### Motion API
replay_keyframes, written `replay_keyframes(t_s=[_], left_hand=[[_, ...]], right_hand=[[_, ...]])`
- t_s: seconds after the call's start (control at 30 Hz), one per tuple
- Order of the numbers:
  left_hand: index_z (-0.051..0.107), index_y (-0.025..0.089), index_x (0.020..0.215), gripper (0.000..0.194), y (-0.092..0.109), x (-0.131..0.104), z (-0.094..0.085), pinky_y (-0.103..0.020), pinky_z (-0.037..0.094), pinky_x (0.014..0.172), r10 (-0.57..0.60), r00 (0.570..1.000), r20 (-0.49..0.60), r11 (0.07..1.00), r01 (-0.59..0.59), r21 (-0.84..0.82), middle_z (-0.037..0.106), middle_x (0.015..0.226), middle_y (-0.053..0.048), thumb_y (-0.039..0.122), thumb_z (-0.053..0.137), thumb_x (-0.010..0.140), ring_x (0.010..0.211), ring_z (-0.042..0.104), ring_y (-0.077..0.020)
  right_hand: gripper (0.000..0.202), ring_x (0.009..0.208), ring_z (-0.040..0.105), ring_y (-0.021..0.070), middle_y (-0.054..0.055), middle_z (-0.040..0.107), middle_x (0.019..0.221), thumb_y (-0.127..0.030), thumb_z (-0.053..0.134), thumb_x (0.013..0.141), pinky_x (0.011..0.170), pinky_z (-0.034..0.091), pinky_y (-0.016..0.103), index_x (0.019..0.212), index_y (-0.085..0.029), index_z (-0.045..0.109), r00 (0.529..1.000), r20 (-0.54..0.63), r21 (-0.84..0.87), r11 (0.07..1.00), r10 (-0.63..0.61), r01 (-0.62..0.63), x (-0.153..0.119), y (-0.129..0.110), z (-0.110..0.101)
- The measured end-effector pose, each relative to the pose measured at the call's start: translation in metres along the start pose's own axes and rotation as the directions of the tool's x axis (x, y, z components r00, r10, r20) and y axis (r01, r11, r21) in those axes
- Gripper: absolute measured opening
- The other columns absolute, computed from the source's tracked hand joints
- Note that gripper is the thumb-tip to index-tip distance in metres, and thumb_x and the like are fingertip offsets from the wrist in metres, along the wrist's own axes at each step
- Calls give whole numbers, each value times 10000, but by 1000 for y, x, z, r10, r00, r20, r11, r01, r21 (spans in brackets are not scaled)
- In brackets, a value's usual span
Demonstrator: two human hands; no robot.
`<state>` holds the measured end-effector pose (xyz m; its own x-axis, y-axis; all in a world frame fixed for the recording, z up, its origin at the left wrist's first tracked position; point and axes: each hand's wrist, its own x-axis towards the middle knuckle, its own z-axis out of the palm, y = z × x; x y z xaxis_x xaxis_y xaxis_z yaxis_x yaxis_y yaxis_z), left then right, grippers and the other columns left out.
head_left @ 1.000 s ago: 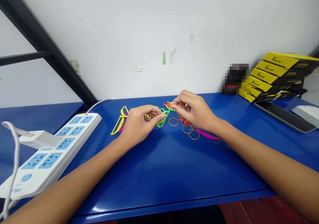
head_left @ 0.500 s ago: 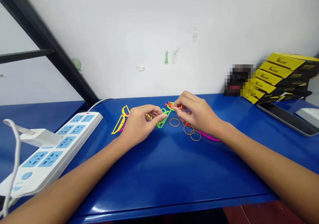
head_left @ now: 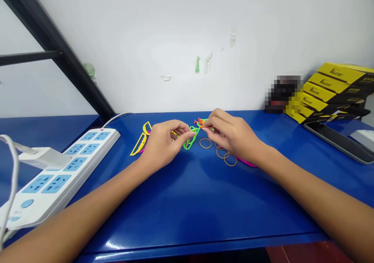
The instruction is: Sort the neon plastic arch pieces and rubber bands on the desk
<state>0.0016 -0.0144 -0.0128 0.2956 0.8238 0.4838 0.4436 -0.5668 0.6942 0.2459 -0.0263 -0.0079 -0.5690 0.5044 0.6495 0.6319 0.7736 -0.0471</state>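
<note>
The green plastic piece (head_left: 188,143) is located between the hands, long axis running from 7 to 1 o'clock. The left hand (head_left: 163,144) is nearer, pinching it between thumb and fingers from the 9 o'clock side. Its upper end points toward the right hand (head_left: 232,132), whose thumb and fingertips are drawn together; whether they grip anything cannot be told. Orange parts (head_left: 200,122) lie at 1 o'clock, just beside the right fingertips. Brown rubber bands (head_left: 230,159) lie at 3 to 4 o'clock, partly covered by the right hand. A yellow piece (head_left: 143,143) lies at 9 o'clock, past the left hand.
</note>
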Motion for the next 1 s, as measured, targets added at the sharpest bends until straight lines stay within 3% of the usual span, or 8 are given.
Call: replay_keyframes(t_s=[0.17, 0.47, 0.67, 0.8, 0.9, 1.0], left_hand=[[800, 206, 884, 258, 9, 3, -9, -291, 575, 710, 64, 997, -39, 997, -62, 49, 823, 846, -54, 449, 761, 961, 752, 742, -198], [794, 207, 904, 199, 2, 5, -10, -264, 568, 676, 136, 991, 9, 989, -136, 61, 814, 846, -40, 395, 759, 960, 747, 739, -183], [765, 200, 879, 153, 3, 4, -10, -256, 539, 666, 231, 971, 53, 969, -235, 82, 791, 819, -29, 329, 759, 962, 719, 712, -164], [762, 202, 891, 165, 1, 1, -7, -269, 533, 683, 259, 959, 113, 959, -269, 88, 785, 828, -35, 342, 750, 977, 725, 703, -168], [764, 199, 916, 161, -2, 0, -5, -272, 522, 690, 292, 948, 125, 947, -305, 100, 780, 830, -32, 338, 749, 994, 721, 697, -164], [758, 190, 931, 147, -5, 0, -5, -268, 516, 696, 329, 936, 127, 930, -344, 126, 778, 842, -28, 315, 753, 1009, 728, 697, -157]], right_hand=[[192, 817, 630, 199, 78, 705, 974, -197, 515, 1118, 675, 472, 323, 996, -213, 664, 996, 81, -41, 999, -31, 34, -2, -9, 11], [128, 975, 720, 239, 88, 757, 1021, -178, 548, 1091, 820, 581, 384, 1057, -240, 655, 999, -36, 171, 985, -25, 31, -2, -13, 15], [260, 691, 590, 162, 17, 663, 780, -256, 632, 1068, 648, 480, 322, 818, -244, 563, 989, -90, 322, 943, 115, -81, 1, -20, 14], [307, 603, 524, 127, -9, 604, 705, -208, 643, 1004, 604, 441, 299, 731, -241, 509, 971, -127, 359, 921, 205, -148, 3, -22, 12], [298, 576, 504, 110, -29, 573, 677, -198, 655, 949, 566, 425, 276, 714, -243, 478, 960, -94, 402, 892, 265, -207, 4, -22, 9], [215, 573, 535, 108, -38, 604, 698, -228, 694, 921, 545, 457, 260, 798, -246, 519, 927, -8, 528, 789, 374, -314, 5, -23, 7]])
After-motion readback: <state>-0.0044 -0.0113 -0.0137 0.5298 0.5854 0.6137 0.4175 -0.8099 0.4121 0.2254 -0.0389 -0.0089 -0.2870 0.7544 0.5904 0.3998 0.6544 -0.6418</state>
